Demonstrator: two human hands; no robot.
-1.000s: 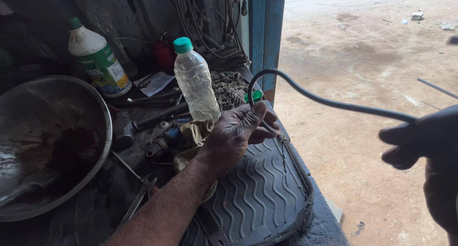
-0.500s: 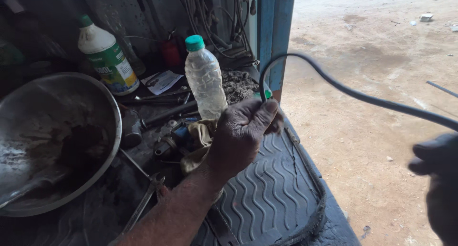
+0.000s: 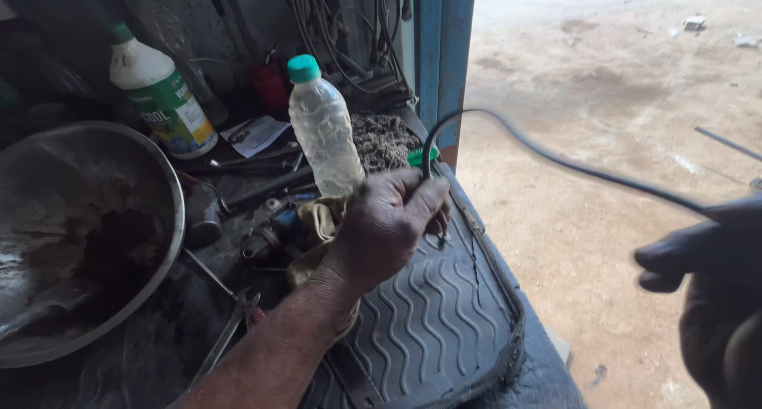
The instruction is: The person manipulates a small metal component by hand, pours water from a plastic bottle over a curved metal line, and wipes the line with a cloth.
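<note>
Since half a second ago our right hand [image 3: 714,274] has come up higher at the frame's edge; our left hand [image 3: 393,222] stays put, just right of the clear bottle [image 3: 324,131]. Left fingers are clamped on the black cable [image 3: 556,159], which arcs up and away from the bottle to the right hand, fingers curled around it. Ribbed mat [image 3: 436,322] lies below the bottle, metal bowl [image 3: 79,234] well left of it.

I see a white bottle [image 3: 159,92] with a green-yellow label at back left, beside a clear green-capped bottle [image 3: 324,131] and a paper leaflet [image 3: 252,134].
</note>
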